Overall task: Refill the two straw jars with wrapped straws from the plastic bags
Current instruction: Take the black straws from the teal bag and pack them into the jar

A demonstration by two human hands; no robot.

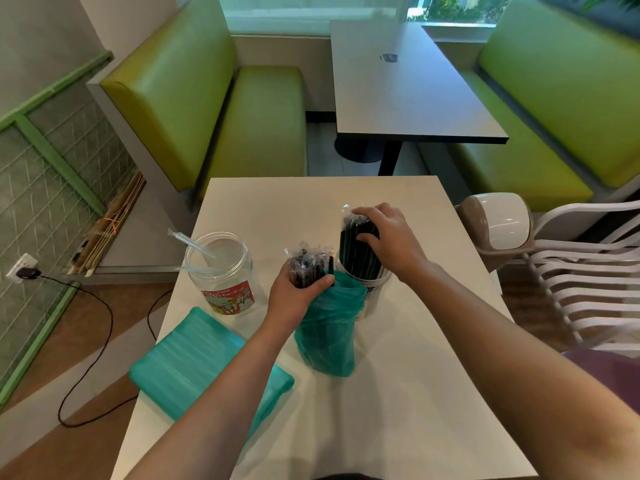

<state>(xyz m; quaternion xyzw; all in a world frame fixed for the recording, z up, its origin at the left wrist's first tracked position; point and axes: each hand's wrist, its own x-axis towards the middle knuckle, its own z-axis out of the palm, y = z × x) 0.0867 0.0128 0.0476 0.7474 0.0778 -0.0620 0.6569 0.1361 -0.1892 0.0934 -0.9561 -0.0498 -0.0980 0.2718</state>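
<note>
The left hand (pixel 294 299) grips a bundle of black wrapped straws (pixel 308 266) above the teal bag (pixel 329 327); at its 2 o'clock, the right hand (pixel 388 240) clasps straws standing in the right jar (pixel 363 282) on the counter (pixel 398 393).

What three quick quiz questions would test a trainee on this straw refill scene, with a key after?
1. True or false: the left hand holds black wrapped straws above the upright green bag.
2. Which jar is nearly empty: A, the labelled jar, or B, the jar under the right hand?
3. What lies flat on the table beside the left forearm?

Key: 1 true. 2 A. 3 the flat green bag.
</note>
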